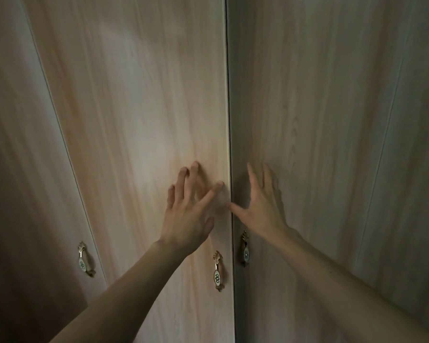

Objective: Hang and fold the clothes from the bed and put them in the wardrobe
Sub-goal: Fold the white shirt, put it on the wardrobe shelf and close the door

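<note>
The wardrobe fills the head view with pale wood-grain doors. My left hand (188, 209) lies with spread fingers against the left door (134, 120), just left of the dark seam between the two middle doors. My right hand (263, 206) presses flat on the right door (320, 120), its thumb reaching the seam. Both hands hold nothing. Below them are ornate handles: one on the left door (217, 271) and one on the right door (245, 248). No clothes and no bed are in view.
A further door panel stands at the far left with its own handle (84, 259). Another panel seam runs down the far right. The scene is dim, and the doors look closed or nearly closed.
</note>
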Available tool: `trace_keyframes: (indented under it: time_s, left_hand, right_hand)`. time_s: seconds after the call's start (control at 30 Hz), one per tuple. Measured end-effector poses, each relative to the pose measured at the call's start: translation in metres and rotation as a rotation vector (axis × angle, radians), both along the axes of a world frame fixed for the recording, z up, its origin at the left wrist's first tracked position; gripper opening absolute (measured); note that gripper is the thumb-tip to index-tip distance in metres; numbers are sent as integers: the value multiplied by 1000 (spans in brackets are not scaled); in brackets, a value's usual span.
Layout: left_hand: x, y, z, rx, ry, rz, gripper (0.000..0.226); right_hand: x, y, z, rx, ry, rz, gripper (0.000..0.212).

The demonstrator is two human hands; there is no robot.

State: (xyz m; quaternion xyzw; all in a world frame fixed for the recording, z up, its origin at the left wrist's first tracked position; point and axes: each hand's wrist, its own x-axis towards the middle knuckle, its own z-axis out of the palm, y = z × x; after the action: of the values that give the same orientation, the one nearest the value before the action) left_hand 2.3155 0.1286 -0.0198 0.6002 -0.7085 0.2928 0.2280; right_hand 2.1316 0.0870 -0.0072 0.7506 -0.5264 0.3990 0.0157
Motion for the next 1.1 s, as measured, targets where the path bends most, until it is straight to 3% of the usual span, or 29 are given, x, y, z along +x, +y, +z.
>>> trace_keyframes:
  time_s: [0.17, 0.3, 0.6, 0.83, 1.1]
  left_hand:
    - [-1, -18, -3, -11, -2, 14, 84]
    - [-6, -38, -8, -15, 31, 98, 110]
    - [-7, -80, -19, -99, 29, 124, 114]
    - [-7, -103, -27, -247, 17, 110, 100]
    - [-7, -103, -28, -228, 26, 110, 114]
  right_hand:
    - [9, -25, 9, -28, 81, -124, 135]
    - [11, -42, 14, -62, 130, -172, 146]
    - [21, -77, 0, -175, 95, -206, 143]
    - [26, -93, -10, -257, 70, -237, 143]
    - [26, -92, -11, -252, 99, -258, 141]
